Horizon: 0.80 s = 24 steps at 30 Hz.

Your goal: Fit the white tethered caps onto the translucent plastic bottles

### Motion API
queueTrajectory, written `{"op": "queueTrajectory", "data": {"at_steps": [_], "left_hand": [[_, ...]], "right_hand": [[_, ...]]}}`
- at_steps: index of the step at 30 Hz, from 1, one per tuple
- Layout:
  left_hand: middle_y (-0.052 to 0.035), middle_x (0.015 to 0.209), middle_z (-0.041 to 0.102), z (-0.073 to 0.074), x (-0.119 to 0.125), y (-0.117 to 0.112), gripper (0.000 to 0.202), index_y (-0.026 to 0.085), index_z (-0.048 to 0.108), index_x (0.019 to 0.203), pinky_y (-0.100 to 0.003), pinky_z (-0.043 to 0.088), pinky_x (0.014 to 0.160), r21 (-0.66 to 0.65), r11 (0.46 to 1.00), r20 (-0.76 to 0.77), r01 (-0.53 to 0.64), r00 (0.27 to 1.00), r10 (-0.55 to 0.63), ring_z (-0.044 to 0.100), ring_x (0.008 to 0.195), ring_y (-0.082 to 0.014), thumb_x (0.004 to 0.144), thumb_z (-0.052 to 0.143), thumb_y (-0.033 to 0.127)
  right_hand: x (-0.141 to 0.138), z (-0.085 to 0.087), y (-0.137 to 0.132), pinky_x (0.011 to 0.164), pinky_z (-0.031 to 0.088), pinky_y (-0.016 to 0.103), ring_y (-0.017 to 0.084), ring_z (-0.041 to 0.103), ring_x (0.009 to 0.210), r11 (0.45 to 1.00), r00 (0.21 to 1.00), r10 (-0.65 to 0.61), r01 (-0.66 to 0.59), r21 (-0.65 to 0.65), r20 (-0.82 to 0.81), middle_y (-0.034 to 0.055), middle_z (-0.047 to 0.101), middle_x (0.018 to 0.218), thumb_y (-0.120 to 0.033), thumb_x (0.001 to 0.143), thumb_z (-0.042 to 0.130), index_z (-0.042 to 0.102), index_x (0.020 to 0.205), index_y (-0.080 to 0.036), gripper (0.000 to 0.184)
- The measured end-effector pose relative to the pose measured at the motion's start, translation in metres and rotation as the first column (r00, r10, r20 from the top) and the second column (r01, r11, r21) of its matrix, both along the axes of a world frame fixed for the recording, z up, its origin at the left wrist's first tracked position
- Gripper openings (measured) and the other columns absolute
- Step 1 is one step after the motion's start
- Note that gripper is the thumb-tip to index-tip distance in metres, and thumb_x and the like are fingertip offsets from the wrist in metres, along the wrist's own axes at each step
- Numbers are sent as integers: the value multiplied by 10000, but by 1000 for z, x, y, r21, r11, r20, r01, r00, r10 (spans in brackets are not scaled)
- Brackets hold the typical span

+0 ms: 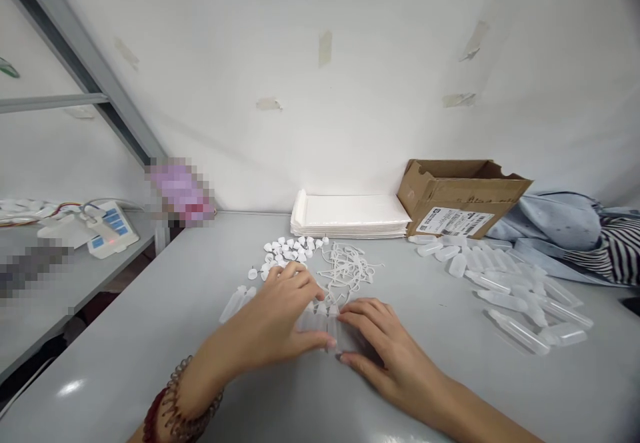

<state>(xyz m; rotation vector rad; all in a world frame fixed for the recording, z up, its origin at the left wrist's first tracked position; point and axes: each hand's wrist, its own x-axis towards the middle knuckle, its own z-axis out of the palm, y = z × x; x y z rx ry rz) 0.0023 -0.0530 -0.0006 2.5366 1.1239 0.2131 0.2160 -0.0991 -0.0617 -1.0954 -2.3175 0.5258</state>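
Gray tabletop (165, 309) supports a row of translucent plastic bottles (315, 323). Left hand (286, 309): thumb and fingers apart over the row. Right hand (390, 348): digits spread at its right end. Keep necks (321, 309) aligned; press evenly.

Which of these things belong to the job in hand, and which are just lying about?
Likely part of the job:
- translucent plastic bottles at the left hand and right hand
- small white plastic caps
- thin, tangled white strands

Seemingly just lying about:
- stacked flat white packets
- open brown cardboard box
- light blue cloth
- black-and-white striped cloth
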Motion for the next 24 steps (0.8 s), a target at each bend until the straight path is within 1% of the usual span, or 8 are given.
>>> {"op": "queueTrajectory", "data": {"at_steps": [4, 8, 11, 15, 17, 20, 22, 24], "left_hand": [[-39, 972, 590, 4, -8, 2, 236, 215, 580, 949, -423, 379, 867, 2, 997, 24, -78, 997, 78, 459, 1032, -255, 823, 614, 411], [-47, 951, 596, 1, -7, 5, 124, 197, 586, 916, -435, 380, 867, 47, 991, 13, -128, 992, 127, 472, 1021, -255, 847, 555, 297], [-52, 926, 611, -2, -5, 9, 100, 186, 583, 879, -430, 394, 849, 86, 982, 39, -169, 985, 167, 492, 1006, -250, 859, 493, 226], [-56, 867, 632, -6, -3, 16, 147, 182, 577, 814, -410, 424, 793, 157, 958, 91, -240, 969, 228, 518, 941, -245, 860, 438, 186], [-55, 843, 638, -9, -2, 19, 166, 183, 578, 795, -401, 435, 767, 179, 946, 128, -271, 960, 251, 520, 910, -241, 860, 425, 185], [-47, 814, 642, -14, 1, 23, 184, 185, 586, 779, -382, 450, 741, 187, 941, 187, -282, 951, 248, 520, 881, -229, 860, 421, 192], [-45, 804, 642, -16, 6, 27, 189, 183, 592, 774, -375, 456, 735, 201, 942, 205, -268, 952, 228, 520, 868, -223, 859, 423, 187], [-47, 811, 643, -17, 11, 32, 193, 180, 596, 775, -378, 455, 743, 222, 944, 194, -244, 960, 202, 520, 871, -223, 860, 423, 173]], "right_hand": [[0, 1, 0, 919, 455, 438, 246, 508, 1105, 1000, 1000, 5, -5, 13, 13, 99, 587, 1178, -229, 874, 569, 497, 1205, -203, 340], [1, 2, 0, 913, 463, 433, 241, 523, 1088, 1000, 1000, -2, 2, 19, 0, 96, 597, 1165, -238, 867, 582, 505, 1194, -207, 337], [0, 4, 0, 911, 467, 430, 240, 535, 1079, 1000, 1000, -5, 5, 25, -12, 99, 605, 1153, -274, 873, 583, 514, 1187, -201, 330], [3, 6, 0, 901, 474, 424, 237, 543, 1072, 999, 1000, -8, 9, 34, -19, 100, 613, 1144, -339, 889, 556, 511, 1189, -200, 333], [9, 7, 2, 896, 475, 426, 236, 548, 1068, 998, 999, -23, 24, 62, -22, 101, 615, 1144, -345, 900, 533, 507, 1197, -209, 328], [27, 13, 9, 883, 474, 440, 246, 563, 1057, 989, 997, -70, 73, 132, -33, 104, 625, 1134, -336, 907, 510, 525, 1187, -228, 301], [43, 19, 17, 874, 474, 450, 256, 576, 1048, 974, 990, -133, 140, 180, -50, 103, 639, 1110, -339, 906, 504, 556, 1148, -239, 267], [60, 27, 24, 873, 470, 454, 260, 590, 1035, 947, 973, -216, 230, 226, -82, 96, 653, 1076, -351, 907, 492, 582, 1102, -242, 241]]}}
